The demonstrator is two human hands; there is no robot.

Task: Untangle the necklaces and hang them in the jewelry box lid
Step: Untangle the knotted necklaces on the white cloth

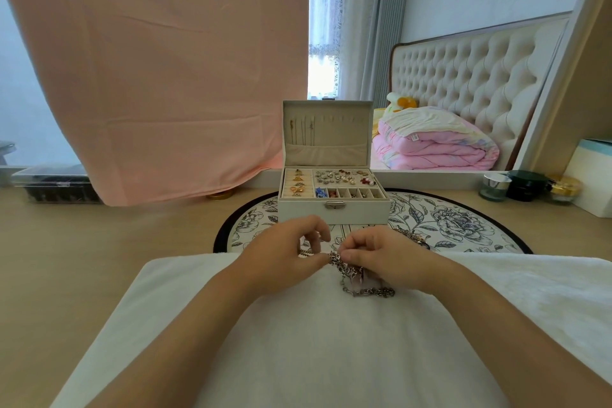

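A tangle of silver chain necklaces [356,276] lies on a white towel [298,341] in front of me. My left hand [281,255] pinches the chain at the tangle's left end. My right hand [381,258] pinches the same knot from the right, thumb almost touching the left thumb. More chain [412,237] lies behind my right hand on the mat. The white jewelry box [334,207] stands open beyond my hands, its lid [344,122] upright. A few thin necklaces [299,131] hang at the left of the lid; the hooks to the right are bare.
The box sits on a round floral mat [447,222] on a wooden table [82,258]. Jars [526,187] stand at the far right by a white box [592,175]. A clear organizer [53,184] is at the far left under a pink cloth [159,76].
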